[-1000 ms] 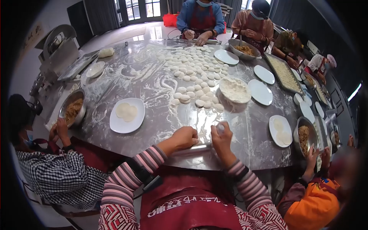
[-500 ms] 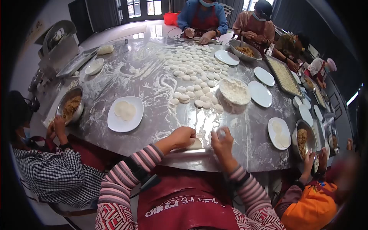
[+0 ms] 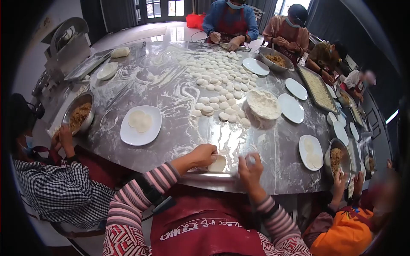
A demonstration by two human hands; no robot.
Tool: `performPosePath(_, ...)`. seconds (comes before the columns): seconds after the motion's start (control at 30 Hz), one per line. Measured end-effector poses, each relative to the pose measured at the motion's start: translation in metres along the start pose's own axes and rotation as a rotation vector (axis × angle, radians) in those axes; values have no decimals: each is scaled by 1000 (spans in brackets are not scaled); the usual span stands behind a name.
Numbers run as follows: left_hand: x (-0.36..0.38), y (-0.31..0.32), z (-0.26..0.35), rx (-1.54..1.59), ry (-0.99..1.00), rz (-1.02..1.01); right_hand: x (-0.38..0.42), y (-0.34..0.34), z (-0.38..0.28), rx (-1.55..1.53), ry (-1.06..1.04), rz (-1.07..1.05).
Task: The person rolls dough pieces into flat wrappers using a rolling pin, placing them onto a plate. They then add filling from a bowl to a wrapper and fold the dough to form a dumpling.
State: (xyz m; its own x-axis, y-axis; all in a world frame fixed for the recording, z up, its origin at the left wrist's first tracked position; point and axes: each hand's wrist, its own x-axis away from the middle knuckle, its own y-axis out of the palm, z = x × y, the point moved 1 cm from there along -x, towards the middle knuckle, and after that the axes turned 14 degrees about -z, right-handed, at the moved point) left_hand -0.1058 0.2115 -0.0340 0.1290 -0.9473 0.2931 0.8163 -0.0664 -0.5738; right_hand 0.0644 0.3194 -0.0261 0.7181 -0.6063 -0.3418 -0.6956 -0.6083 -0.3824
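A floured metal bench [image 3: 179,132] spreads before the person. On it stand a square white plate [image 3: 128,135] and, farther right, a flour bowl [image 3: 270,117]. The right hand [image 3: 251,174] has its grip wrapped round a pale-ended tool [image 3: 250,160]. The left hand [image 3: 202,156] keeps its grip pinched on a flat dough disc [image 3: 218,164] near the bench's close edge. Small dough rounds [image 3: 223,92] cluster beyond.

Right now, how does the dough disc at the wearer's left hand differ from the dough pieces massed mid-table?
The dough disc lies alone, while the dough pieces crowd together. The disc is partly hidden by the left hand; no hand covers the pieces. The disc looks wider and flatter; the pieces look smaller and thicker. Both are pale, roundish and on the table.
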Motion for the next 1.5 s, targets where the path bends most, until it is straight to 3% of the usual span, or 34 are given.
performPosePath(0.1, 12, 1, 7, 79, -18, -20, 9, 4, 14, 0, -28, 60)
performPosePath(0.2, 7, 2, 14, 19, 9, -29, -41, 17, 9, 73, -124, 80)
performPosePath(0.27, -3, 1, 15, -116, -70, 93, -61, 25, 6, 20, -107, 43)
performPosePath(0.4, -6, 0, 11, -184, -25, -35, -23, 8, 15, 82, -74, 37)
performPosePath(0.53, 10, 7, -2, 77, 9, 51, 13, 3, 13, -28, 5, 62)
performPosePath(0.67, 9, 3, 13, -60, -36, 39, -50, 24, 14, 98, -161, 126)
performPosePath(0.73, -2, -1, 15, -19, -71, 110, -66, 29, 7, 40, -111, 45)
performPosePath(0.87, -9, -2, 6, -103, -42, 59, -28, 13, 18, 48, -79, 48)
performPosePath(0.97, -1, -3, -7, 15, -8, 37, 1, 5, 11, -78, -18, 62)
performPosePath(1.03, 5, -2, -9, 73, 26, -18, -9, 4, -1, 297, -234, 96)
performPosePath(1.07, 4, -4, -5, 25, 26, -18, -25, 13, 8, 85, -116, 91)
performPosePath(1.13, 1, -6, 4, -37, 13, -12, -63, 27, 2, 75, -103, 46)
performPosePath(1.2, -1, -13, 5, 20, -121, 53, -85, 42, 21, 122, -250, 98)
performPosePath(1.27, -6, -1, -7, -38, -94, 151, -69, 30, 5, -14, -186, 0)
performPosePath(1.3, -1, 4, -5, -113, -73, 153, -57, 25, 30, 20, -151, -32)
performPosePath(1.33, 3, 5, 0, -186, -51, 149, -39, 15, 4, -23, -79, -26)
performPosePath(1.37, 7, 4, 6, -130, -74, 129, -22, 11, 29, -97, 23, -23)
performPosePath(1.4, 12, 4, 9, -70, -96, 98, -12, 3, 5, 166, -277, 13)
performPosePath(1.43, 16, 3, 3, 44, 16, 114, 1, 1, 2, -31, -157, -22)
performPosePath(1.47, 22, -4, 0, 39, 8, 129, 11, 0, 2, -228, -31, -54)
performPosePath(1.5, 29, -14, -5, 165, 63, 174, 14, -1, 1, -238, -41, -58)
